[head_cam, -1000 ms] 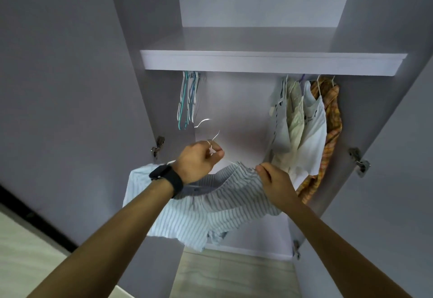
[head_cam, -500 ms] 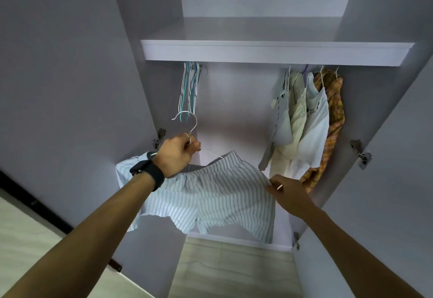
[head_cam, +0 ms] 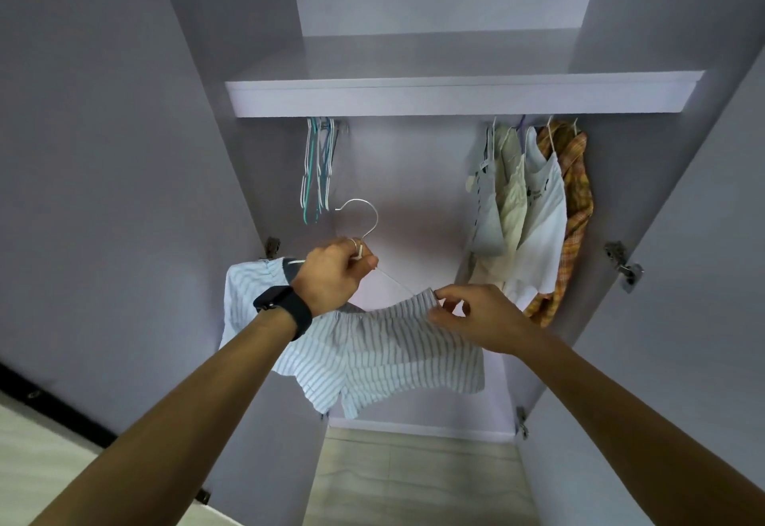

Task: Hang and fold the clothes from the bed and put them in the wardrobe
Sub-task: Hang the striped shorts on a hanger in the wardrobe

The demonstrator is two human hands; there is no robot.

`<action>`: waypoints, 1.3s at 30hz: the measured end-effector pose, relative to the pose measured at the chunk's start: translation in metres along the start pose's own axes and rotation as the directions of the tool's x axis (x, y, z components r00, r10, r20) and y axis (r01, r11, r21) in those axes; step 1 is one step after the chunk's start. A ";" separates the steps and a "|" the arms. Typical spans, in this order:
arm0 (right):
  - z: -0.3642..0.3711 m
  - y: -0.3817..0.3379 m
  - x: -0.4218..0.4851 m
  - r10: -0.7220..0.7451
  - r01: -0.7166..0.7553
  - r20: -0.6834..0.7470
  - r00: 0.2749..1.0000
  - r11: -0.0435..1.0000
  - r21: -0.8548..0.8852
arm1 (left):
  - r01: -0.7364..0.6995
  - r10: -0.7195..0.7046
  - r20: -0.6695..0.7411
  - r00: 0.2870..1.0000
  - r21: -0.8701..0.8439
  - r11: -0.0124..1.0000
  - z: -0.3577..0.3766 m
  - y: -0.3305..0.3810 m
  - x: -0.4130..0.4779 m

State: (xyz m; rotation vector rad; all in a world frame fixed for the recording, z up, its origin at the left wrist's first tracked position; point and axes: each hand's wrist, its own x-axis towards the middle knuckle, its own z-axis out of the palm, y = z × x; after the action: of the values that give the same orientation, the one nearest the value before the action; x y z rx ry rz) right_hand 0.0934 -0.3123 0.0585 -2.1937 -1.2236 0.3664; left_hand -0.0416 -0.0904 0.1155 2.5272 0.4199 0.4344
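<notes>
- The right hand [head_cam: 476, 318] is now pinching the waistband of the shorts [head_cam: 372, 356] at the hanger's [head_cam: 376, 217] right end; 0.5 s ago it was sitting lower on the cloth. Likely it is seating the band on the wire.
- The left hand [head_cam: 335, 273] is still clenching the hanger's neck, hook upright.
- The shorts are hanging before the open wardrobe, not yet hung inside.
- A wide gap is lying open between the spare hangers [head_cam: 316, 169] and the hung clothes [head_cam: 538, 211]. The shelf [head_cam: 455, 101] edge is hiding the rail.

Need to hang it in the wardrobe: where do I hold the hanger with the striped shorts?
Grip the hanger by its neck under the hook, from below, where the left hand grips: the hook points up, and the striped shorts hang beneath.
</notes>
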 end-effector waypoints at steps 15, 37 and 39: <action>0.000 0.013 0.001 0.086 -0.092 -0.043 0.995 0.979 -0.180 | 0.071 -0.068 0.077 0.995 -0.038 0.997 0.039 0.016 0.058; -0.004 0.034 0.045 0.316 -0.282 0.070 0.946 0.911 -0.300 | 0.011 -0.034 0.130 0.991 0.168 0.986 0.052 -0.002 0.105; -0.012 0.035 0.059 0.339 -0.307 0.059 0.939 0.902 -0.305 | -0.038 0.030 0.034 0.999 0.259 0.965 0.044 -0.001 0.116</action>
State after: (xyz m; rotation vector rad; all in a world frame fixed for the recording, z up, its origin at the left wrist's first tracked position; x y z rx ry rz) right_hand 0.1554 -0.2809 0.0490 -2.6771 -1.0171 0.4725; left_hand 0.0797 -0.0653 0.1053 2.7947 0.4475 0.3745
